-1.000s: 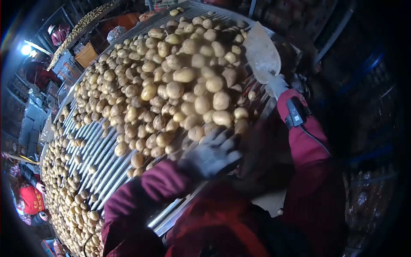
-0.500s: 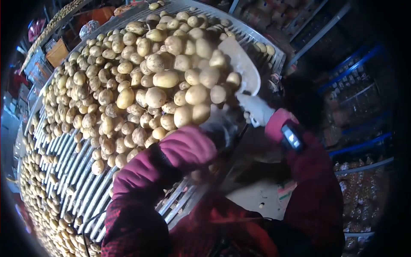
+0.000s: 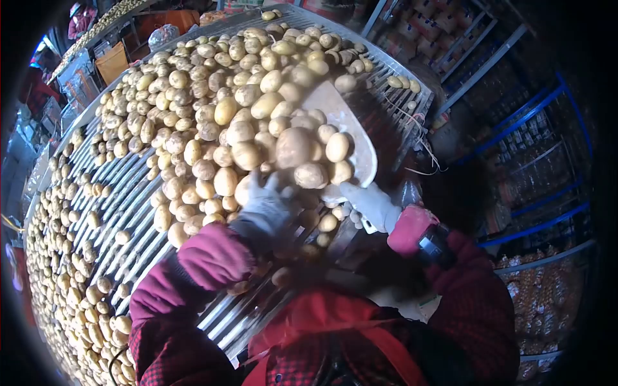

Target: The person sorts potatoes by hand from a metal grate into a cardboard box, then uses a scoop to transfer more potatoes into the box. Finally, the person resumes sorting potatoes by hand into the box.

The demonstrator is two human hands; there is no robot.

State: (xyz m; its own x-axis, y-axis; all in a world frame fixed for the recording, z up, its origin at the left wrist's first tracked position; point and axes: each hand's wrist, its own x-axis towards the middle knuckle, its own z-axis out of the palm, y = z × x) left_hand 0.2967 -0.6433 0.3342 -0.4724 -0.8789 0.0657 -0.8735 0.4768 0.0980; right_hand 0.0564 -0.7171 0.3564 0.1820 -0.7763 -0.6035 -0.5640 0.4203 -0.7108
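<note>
A heap of potatoes (image 3: 239,132) lies on a slatted metal table (image 3: 122,222). My left hand (image 3: 267,204), in a pale glove, rests against the near edge of the heap with its fingers spread. My right hand (image 3: 373,204), also gloved, is closed around the handle of a flat whitish scoop (image 3: 362,145). The scoop's blade stands at the right side of the heap, with potatoes against it and partly covering it. Motion blurs several potatoes near the blade.
More potatoes (image 3: 80,302) fill the left side beyond the bars. A raised metal rim (image 3: 360,40) borders the far side, with loose string (image 3: 421,138) at the right. Racks with blue rails (image 3: 534,231) stand farther right. A person (image 3: 82,20) is at the far upper left.
My left hand has moved left from near my right hand onto the potatoes. The scoop has shifted left and nearer me, and potatoes beside it have moved. The camera view has shifted too.
</note>
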